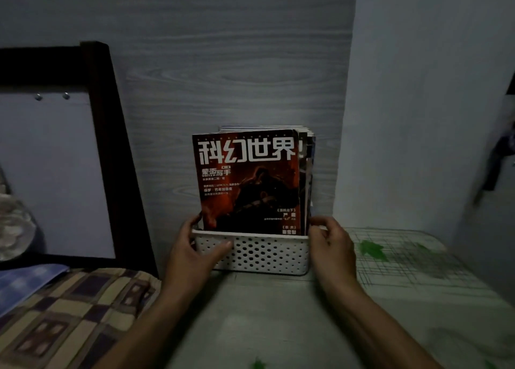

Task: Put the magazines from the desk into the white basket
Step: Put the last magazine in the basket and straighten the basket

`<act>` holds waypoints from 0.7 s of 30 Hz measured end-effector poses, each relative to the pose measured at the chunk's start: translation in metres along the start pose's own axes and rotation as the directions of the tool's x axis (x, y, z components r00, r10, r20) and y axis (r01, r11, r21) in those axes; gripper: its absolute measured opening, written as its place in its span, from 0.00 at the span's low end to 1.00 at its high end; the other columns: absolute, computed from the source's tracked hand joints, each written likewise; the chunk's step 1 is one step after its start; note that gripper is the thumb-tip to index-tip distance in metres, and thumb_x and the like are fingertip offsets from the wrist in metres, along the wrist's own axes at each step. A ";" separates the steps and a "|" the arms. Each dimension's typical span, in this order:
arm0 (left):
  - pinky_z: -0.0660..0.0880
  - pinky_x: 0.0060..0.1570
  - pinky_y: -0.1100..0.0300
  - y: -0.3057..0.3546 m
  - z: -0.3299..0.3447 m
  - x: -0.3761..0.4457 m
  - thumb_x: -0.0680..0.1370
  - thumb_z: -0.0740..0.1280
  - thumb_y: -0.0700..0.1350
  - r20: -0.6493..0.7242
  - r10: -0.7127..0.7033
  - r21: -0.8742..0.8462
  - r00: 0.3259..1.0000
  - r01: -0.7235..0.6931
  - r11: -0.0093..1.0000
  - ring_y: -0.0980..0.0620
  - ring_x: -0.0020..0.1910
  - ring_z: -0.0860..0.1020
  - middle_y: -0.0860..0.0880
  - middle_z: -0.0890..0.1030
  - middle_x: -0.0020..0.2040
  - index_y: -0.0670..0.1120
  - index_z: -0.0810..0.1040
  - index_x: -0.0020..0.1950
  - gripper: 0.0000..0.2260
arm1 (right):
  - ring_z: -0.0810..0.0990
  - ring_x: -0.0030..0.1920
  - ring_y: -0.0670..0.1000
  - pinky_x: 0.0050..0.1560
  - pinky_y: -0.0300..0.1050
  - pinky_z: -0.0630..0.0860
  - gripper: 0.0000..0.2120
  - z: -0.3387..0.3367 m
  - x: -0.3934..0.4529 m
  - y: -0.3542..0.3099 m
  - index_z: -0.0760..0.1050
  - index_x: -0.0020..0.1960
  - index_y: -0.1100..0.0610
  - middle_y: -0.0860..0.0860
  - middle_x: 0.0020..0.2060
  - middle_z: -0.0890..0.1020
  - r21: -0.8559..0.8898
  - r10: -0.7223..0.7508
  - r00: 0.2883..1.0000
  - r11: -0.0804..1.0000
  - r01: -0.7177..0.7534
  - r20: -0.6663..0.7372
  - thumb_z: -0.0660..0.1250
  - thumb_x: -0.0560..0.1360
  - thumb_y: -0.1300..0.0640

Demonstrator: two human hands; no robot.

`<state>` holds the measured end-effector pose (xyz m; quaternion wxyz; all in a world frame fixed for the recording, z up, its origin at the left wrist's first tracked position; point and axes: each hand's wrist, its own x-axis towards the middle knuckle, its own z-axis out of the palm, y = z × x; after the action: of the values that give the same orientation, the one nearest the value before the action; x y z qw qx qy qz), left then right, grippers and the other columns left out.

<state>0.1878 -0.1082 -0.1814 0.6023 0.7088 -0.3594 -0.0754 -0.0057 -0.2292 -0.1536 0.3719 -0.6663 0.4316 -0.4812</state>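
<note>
The magazines (249, 182) stand upright in the white basket (259, 253), packed front to back, the red-covered one facing the camera and the rest showing only as edges behind its right side. The basket sits on the tabletop (278, 313) against the grey wood-grain wall (223, 62). The left hand (195, 246) grips the basket's left end, thumb over the rim and fingers curled onto the perforated front. The right hand (331, 240) holds the right end, fingers hooked over the rim, though the dim light makes the exact finger placement hard to read. Loaded like this, the basket is probably fairly heavy and top-heavy, since the glossy, floppy magazines rise well above its low walls. The thin plastic walls may flex, so holding both short ends low and level seems safest.
</note>
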 end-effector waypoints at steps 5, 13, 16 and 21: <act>0.76 0.51 0.55 0.000 0.019 -0.021 0.69 0.77 0.53 -0.105 0.085 0.140 0.991 -0.070 0.988 0.57 0.51 0.75 0.62 0.74 0.53 0.65 0.65 0.70 0.35 | 0.81 0.46 0.52 0.48 0.59 0.80 0.12 -0.021 -0.002 0.007 0.78 0.56 0.50 0.49 0.46 0.83 -0.034 -0.016 0.998 0.999 0.014 -0.061 0.59 0.78 0.57; 0.78 0.54 0.51 -0.003 0.031 -0.001 0.68 0.78 0.50 -0.078 0.113 0.056 0.991 -0.109 0.992 0.57 0.53 0.76 0.64 0.76 0.54 0.61 0.67 0.70 0.34 | 0.75 0.45 0.47 0.48 0.46 0.73 0.18 -0.004 0.012 0.017 0.74 0.67 0.53 0.45 0.48 0.77 -0.091 -0.083 0.989 0.993 0.073 -0.121 0.53 0.81 0.58; 0.78 0.56 0.52 -0.001 0.040 0.011 0.68 0.78 0.50 -0.089 0.121 0.041 0.989 -0.118 0.992 0.54 0.55 0.77 0.57 0.78 0.59 0.60 0.67 0.71 0.35 | 0.75 0.46 0.50 0.50 0.51 0.76 0.18 0.000 0.027 0.017 0.74 0.66 0.56 0.54 0.53 0.82 -0.156 -0.109 0.987 0.984 0.089 -0.121 0.53 0.81 0.59; 0.78 0.55 0.52 -0.008 0.038 0.015 0.70 0.77 0.49 -0.002 0.114 0.077 0.994 -0.113 0.991 0.51 0.59 0.78 0.54 0.78 0.63 0.61 0.59 0.75 0.39 | 0.78 0.55 0.56 0.57 0.61 0.77 0.18 -0.006 0.034 0.023 0.66 0.71 0.51 0.57 0.62 0.79 -0.051 -0.024 0.998 0.998 0.021 -0.056 0.55 0.82 0.52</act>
<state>0.1817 -0.1480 -0.1941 0.5789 0.7102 -0.3998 -0.0249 -0.0107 -0.2691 -0.1625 0.3373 -0.6663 0.4462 -0.4930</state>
